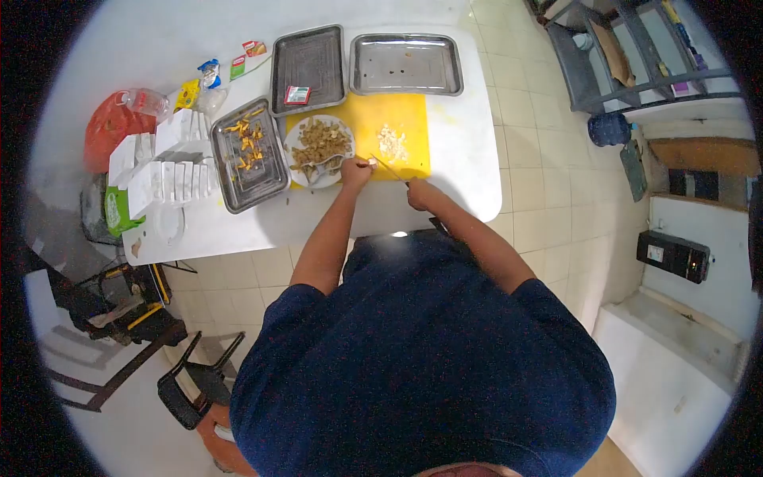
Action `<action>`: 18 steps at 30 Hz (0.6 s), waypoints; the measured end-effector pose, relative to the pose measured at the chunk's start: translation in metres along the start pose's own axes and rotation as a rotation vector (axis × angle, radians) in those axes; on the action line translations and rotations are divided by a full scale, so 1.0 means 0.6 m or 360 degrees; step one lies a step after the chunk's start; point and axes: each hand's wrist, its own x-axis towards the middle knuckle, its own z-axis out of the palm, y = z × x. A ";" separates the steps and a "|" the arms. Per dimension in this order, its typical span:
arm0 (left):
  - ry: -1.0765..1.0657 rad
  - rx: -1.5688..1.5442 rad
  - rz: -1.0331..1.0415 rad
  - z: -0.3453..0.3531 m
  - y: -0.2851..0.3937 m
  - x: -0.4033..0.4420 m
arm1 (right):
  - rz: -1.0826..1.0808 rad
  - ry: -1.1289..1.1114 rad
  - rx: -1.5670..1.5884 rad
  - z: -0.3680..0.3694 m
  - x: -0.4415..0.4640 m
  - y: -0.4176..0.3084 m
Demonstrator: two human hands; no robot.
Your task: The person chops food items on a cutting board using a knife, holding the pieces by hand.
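Observation:
My right hand (427,195) is closed round the handle of a knife (390,168), its thin blade slanting up and left over the yellow cutting mat (417,119). Between the fingertips of my left hand (357,173) is a small whitish piece (371,161), close to the knife's tip; its kind is too small to make out. Chopped pale bits (392,145) lie in a loose heap on the mat just beyond both hands. Beside my left hand stands a white plate (350,131) of brown chopped pieces (319,141), with a pale spoon-like utensil (330,161) resting in it.
A metal tray (225,176) with orange-yellow pieces stands left of the plate. Behind are a dark tray (308,60) with a red packet (297,95) and a tray (405,78) with few specks. White boxes (179,181), packets and a red bag (111,127) crowd the table's left end.

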 end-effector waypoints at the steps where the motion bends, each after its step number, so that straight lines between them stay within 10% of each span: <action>1: 0.0001 -0.0028 -0.0033 0.003 -0.003 0.001 | 0.0062 0.0049 0.0062 0.000 -0.008 -0.004; 14: 0.0324 -0.0121 0.0271 0.014 -0.006 -0.012 | -0.0035 0.0143 0.0136 -0.050 -0.071 -0.057; 18: 0.0026 -0.0082 -0.0081 0.007 -0.003 -0.006 | -0.0010 0.0059 0.0074 -0.064 -0.079 -0.068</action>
